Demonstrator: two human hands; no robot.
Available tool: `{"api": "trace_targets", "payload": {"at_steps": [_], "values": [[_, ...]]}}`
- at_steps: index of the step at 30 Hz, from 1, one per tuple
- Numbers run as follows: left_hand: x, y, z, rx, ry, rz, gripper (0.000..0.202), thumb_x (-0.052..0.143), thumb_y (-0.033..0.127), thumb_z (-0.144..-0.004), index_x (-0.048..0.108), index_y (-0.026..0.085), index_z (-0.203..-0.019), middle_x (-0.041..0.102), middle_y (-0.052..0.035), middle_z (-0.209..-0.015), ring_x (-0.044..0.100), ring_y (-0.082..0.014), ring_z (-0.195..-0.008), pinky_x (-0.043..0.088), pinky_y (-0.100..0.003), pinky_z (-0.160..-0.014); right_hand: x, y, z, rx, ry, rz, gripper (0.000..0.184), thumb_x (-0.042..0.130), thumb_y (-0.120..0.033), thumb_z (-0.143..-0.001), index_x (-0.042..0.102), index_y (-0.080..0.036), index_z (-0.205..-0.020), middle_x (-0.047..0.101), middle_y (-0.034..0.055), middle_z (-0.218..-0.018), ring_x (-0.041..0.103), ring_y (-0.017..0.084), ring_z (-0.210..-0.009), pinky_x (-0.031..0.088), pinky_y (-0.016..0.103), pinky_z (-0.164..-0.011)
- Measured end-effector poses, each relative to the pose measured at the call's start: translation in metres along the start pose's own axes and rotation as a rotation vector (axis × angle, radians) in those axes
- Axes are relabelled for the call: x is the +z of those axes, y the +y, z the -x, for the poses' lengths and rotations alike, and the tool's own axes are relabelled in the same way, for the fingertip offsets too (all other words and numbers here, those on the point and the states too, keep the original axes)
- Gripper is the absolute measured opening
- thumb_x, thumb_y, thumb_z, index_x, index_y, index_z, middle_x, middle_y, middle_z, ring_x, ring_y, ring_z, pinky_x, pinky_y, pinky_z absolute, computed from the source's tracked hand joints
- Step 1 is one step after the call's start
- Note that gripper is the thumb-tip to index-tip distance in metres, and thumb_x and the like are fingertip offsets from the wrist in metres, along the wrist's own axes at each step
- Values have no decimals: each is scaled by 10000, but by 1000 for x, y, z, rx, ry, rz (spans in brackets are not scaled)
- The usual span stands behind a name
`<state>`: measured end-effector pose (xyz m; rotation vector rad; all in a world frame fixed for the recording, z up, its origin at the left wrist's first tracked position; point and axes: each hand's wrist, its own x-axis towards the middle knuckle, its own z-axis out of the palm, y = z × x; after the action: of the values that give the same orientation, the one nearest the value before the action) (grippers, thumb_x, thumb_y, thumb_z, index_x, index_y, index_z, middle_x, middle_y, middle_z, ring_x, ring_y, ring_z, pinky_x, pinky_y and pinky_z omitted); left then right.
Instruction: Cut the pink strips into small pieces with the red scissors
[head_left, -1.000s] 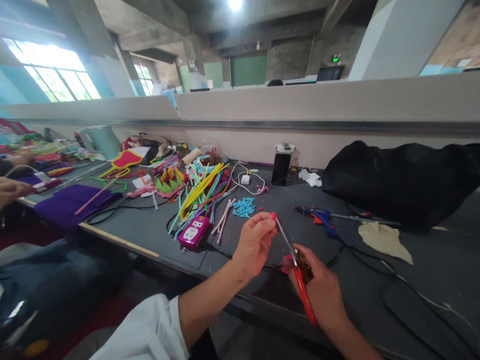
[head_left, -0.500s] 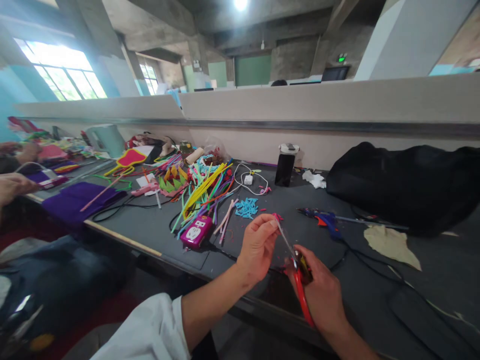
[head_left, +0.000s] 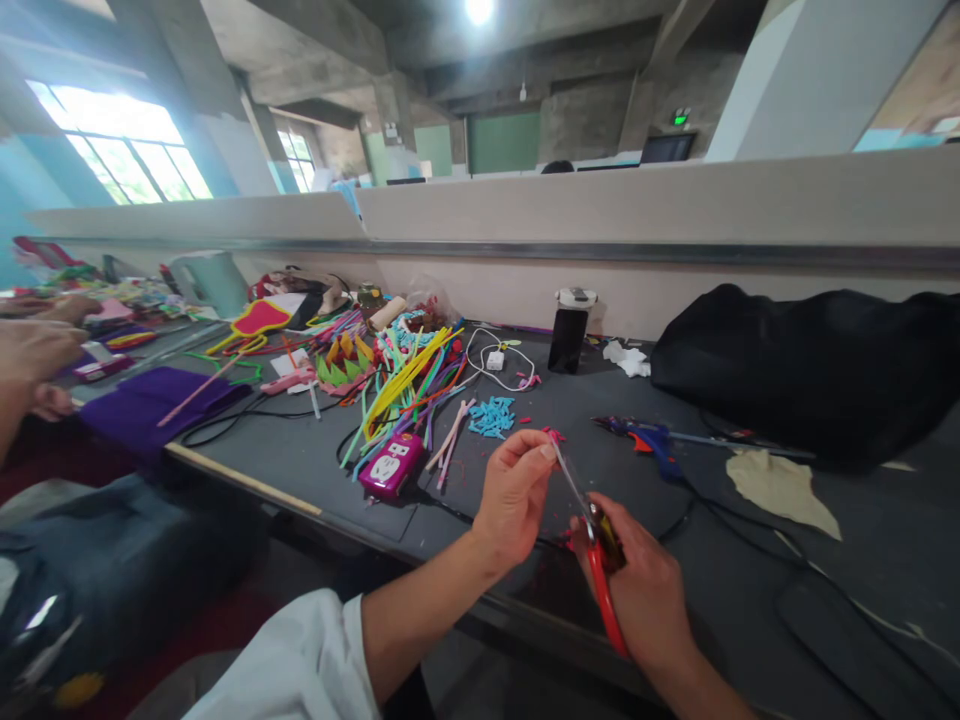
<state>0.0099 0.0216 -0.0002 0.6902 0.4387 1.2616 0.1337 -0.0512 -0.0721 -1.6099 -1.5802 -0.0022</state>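
My left hand (head_left: 516,498) is closed in a pinch, thumb against forefinger, with a small pink fuzzy piece (head_left: 555,435) showing at its fingertips. Scissors with a red handle (head_left: 606,602) are in my right hand (head_left: 646,580), which is wrapped round them. Their blades point up and left, the tips right at the pinching fingers. A dark yellowish part by the scissors' pivot is hard to make out. Just beyond my left hand lies a heap of short blue pieces (head_left: 492,417), with a few pink scraps around.
A purple power socket (head_left: 392,466) and a pile of coloured pipe cleaners (head_left: 409,385) lie left. A blue glue gun (head_left: 660,450), its cable and a black bag (head_left: 810,375) lie right. A bottle (head_left: 568,335) stands behind. At far left are another person's hands (head_left: 37,350).
My hands and the scissors have barely moved; the blades still meet my left fingertips. At far left the other person's hands have moved inward and up.
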Motion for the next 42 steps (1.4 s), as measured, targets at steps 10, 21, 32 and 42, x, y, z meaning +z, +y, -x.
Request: {"api": "trace_targets", "payload": {"at_steps": [10, 21, 32, 42], "values": [[3, 2, 2, -7, -7, 27, 100, 738, 185, -699, 651, 160, -738, 600, 24, -692, 527, -73, -652, 424, -196, -683, 3, 3, 2, -60, 26, 18, 335, 515, -364, -892, 628, -155, -1129, 723, 65, -996, 701, 175, -849, 557, 289, -795], [4, 1, 2, -21, 13, 49, 96, 738, 176, -702, 660, 148, -750, 614, 22, -705, 535, -66, -661, 419, -187, -693, 6, 3, 1, -212, 114, 89, 306, 488, -318, -920, 626, -101, -1086, 733, 96, -933, 710, 167, -768, 560, 255, -720], [4, 3, 1, -67, -123, 89, 72, 683, 168, -720, 623, 146, -686, 541, 21, -611, 498, -95, -635, 426, -274, -797, -11, -1, -5, -67, 133, -25, 265, 543, -341, -883, 628, -178, -1074, 727, 23, -849, 684, 136, -627, 562, 238, -666], [-10, -2, -2, -550, -379, -221, 35, 642, 137, -632, 645, 119, -662, 552, 0, -571, 472, -86, -545, 343, -225, -575, -38, -7, -19, -109, 165, -201, 365, 585, -284, -875, 512, -218, -1226, 686, 47, -1006, 682, 148, -832, 556, 286, -769]]}}
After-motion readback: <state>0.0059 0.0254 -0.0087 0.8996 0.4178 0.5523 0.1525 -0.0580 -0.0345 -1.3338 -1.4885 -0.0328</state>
